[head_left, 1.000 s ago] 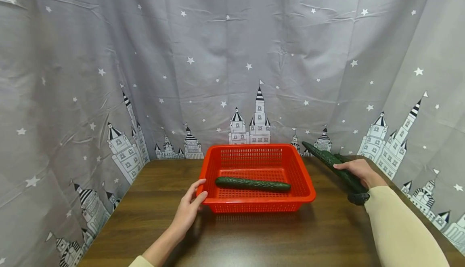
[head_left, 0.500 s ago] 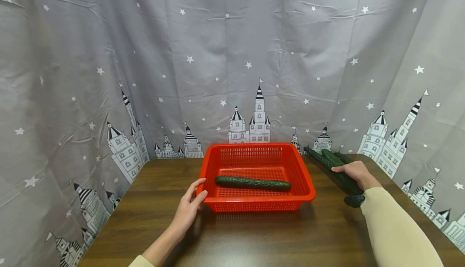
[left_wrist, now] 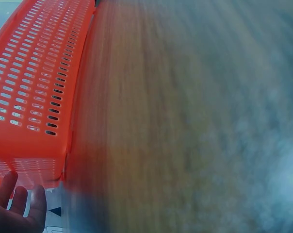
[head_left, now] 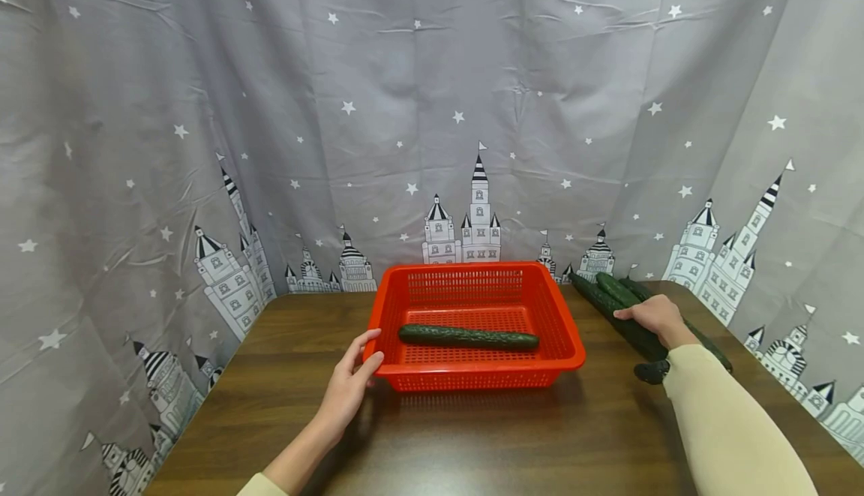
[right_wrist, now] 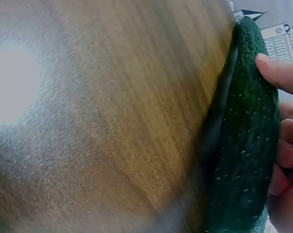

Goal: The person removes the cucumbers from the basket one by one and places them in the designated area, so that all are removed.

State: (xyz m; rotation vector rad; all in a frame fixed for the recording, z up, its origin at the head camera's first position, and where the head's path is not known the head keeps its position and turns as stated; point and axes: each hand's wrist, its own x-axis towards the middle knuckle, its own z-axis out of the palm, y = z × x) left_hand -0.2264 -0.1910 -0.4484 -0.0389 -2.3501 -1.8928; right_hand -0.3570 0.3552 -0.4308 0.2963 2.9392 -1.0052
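A red plastic basket [head_left: 479, 368] stands mid-table with one dark green cucumber [head_left: 469, 337] lying crosswise inside it. At the basket's left front corner my left hand [head_left: 347, 383] holds the rim, its thumb on top. The left wrist view shows its fingers [left_wrist: 37, 206] at the outside of the end wall. On the right, my right hand [head_left: 660, 318] grips another cucumber [head_left: 637, 335], low by the table. The right wrist view shows its thumb on one side of this cucumber [right_wrist: 246, 131] and curled fingers on the other.
Beyond the held cucumber, to its right, lie two more, a middle cucumber [head_left: 616, 288] and a right cucumber [head_left: 705, 342] partly hidden by the right hand. The wooden table [head_left: 499, 443] backs onto a grey curtain [head_left: 378, 151] printed with castles and stars.
My right hand has lowered its cucumber and shifted slightly left, so more of the two cucumbers behind shows. The left hand, the basket and the cucumber inside stay put.
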